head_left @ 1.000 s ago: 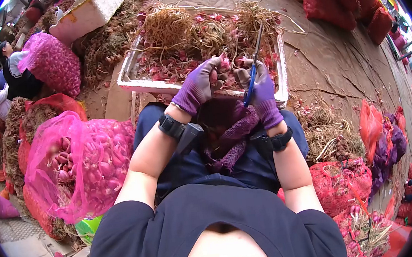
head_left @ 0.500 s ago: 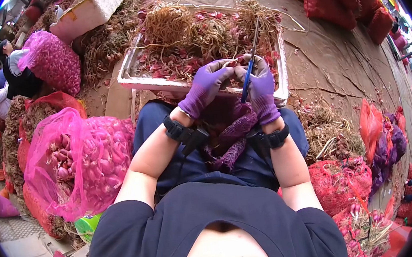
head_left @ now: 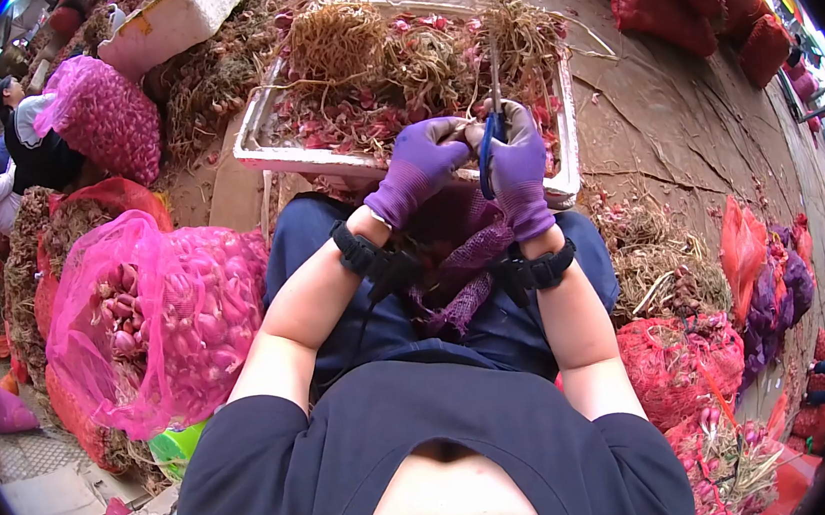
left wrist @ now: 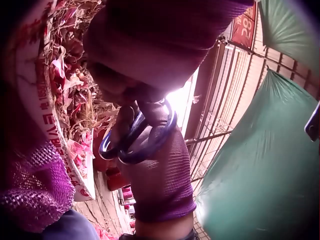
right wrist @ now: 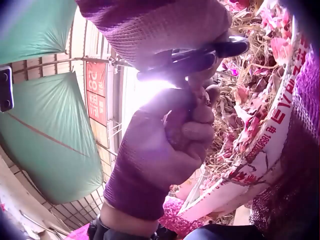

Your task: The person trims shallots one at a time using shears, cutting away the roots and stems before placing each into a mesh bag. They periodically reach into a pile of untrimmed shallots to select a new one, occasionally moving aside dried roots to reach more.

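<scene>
In the head view, the gloved left hand [head_left: 420, 168] is curled at the near edge of the white foam tray [head_left: 317, 163]. A small reddish shallot [right wrist: 175, 122] is pinched in its fingers in the right wrist view. Close beside it, the gloved right hand [head_left: 520, 171] grips blue-handled scissors [head_left: 488, 154], their blades pointing away over the tray. The handle loops [left wrist: 145, 150] circle the right hand's fingers in the left wrist view. The fingertips of both hands nearly meet; whether they touch cannot be told.
Dry root clumps [head_left: 336, 39] and red skins fill the tray. A purple mesh bag [head_left: 468, 262] lies between the knees. At the left stands an open pink mesh bag [head_left: 203, 320] of shallots; at the right, a red mesh bag [head_left: 681, 370] beside dry stalks.
The left hand has turned and drawn in beside the right hand, its fingers more curled. The scissors have swung from a rightward slant to nearly straight ahead, with the right hand slightly further left.
</scene>
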The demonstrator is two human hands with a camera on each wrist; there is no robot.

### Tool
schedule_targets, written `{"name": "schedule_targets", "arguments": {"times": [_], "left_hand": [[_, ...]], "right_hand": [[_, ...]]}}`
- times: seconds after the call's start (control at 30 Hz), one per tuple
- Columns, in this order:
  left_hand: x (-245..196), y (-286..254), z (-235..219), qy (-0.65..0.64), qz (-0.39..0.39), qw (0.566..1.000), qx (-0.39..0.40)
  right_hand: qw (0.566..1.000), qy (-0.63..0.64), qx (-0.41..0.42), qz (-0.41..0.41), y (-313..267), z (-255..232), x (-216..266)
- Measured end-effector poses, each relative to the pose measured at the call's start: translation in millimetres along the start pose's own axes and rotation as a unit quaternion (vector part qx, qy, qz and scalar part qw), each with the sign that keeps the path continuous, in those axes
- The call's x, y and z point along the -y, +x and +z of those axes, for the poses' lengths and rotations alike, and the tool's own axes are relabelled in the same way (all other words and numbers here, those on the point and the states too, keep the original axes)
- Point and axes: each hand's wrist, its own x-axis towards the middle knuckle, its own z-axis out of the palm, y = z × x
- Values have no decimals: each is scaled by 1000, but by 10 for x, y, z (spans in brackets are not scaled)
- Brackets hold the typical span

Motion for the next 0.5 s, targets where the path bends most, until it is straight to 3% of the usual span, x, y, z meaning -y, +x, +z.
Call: {"name": "schedule_targets", "arguments": {"times": [0.03, 0.1, 0.17, 0.23, 0.3, 0.37, 0.5], "left_hand": [[64, 24, -4, 0, -1, 1000, 1], [81, 60, -40, -207, -52, 976, 40], [11, 14, -55, -201, -66, 977, 38], [-77, -11, -61, -277, -91, 956, 5], [1, 37, -86, -252, -64, 965, -13], [-15, 49, -104, -195, -90, 977, 10], [-157, -20, -6, -212, -95, 973, 8]], "right_hand": [[998, 58, -6, 28, 5, -1, -9], [992, 117, -14, 54, 9, -7, -7], [980, 181, -31, 83, 6, -16, 21], [973, 218, -24, 73, -9, -37, 12], [965, 254, -18, 64, -1, -65, -26], [976, 207, -40, 52, 18, -71, -79], [975, 214, -36, 38, 22, -33, -80]]}}
